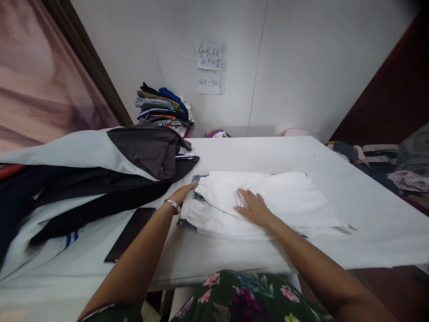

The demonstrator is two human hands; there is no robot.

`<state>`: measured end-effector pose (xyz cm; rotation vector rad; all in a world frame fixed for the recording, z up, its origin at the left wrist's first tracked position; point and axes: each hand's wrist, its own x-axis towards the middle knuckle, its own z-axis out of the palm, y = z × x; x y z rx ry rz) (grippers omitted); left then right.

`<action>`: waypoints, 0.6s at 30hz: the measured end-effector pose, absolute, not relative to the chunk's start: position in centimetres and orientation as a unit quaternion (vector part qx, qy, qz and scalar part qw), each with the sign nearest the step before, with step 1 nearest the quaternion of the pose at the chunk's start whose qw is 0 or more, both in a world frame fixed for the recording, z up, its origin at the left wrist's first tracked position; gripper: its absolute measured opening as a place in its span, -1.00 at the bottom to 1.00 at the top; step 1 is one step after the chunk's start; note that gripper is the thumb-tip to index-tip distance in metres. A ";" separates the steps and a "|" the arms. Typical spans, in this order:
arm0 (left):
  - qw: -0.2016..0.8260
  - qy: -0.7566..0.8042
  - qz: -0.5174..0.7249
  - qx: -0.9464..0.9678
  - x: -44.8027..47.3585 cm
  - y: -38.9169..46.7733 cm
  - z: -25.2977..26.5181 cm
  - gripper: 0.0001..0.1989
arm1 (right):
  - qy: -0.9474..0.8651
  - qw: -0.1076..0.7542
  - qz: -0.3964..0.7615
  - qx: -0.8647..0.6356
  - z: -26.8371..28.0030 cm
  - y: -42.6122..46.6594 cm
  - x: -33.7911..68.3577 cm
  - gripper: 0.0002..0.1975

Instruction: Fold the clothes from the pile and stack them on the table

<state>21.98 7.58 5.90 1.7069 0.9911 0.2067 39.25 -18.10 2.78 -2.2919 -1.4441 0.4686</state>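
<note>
resting an open right hand (255, 209) on a white garment (288, 197)

my right palm faces down, fingers spread apart and nearly straight, laid over the middle of the white garment. that hand is released: it lies on top of the cloth and grips nothing. my left hand (183, 193) is at the garment's left end, its fingertips at the gathered edge, beside a strip of denim (198, 196); i cannot tell whether those fingers pinch the fabric or only touch it. a bracelet (173, 205) circles my left wrist.

the white garment lies on the white table (251, 154) in front of me, creased, with denim showing at its left end. a flat dark device (130, 235) lies just beside my left forearm. past it, on the left, spreads a heap of clothes (144, 150) in grey, black and white. beyond that heap, near the wall (295, 67), rises a stack of folded clothes (162, 107).
</note>
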 end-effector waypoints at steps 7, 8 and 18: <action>0.733 0.363 0.051 0.573 23.5 6.8 8.3 -0.73 | -0.469 0.278 0.217 -0.810 3.5 -17.7 39.6 -0.26; 0.735 0.361 0.061 0.571 23.9 6.4 8.8 -0.77 | -0.458 0.300 0.227 -0.806 3.6 -17.7 39.7 -0.26; 0.784 0.289 0.112 0.538 29.0 1.2 13.9 -0.93 | -0.371 0.475 0.282 -0.747 3.8 -17.8 41.1 -0.25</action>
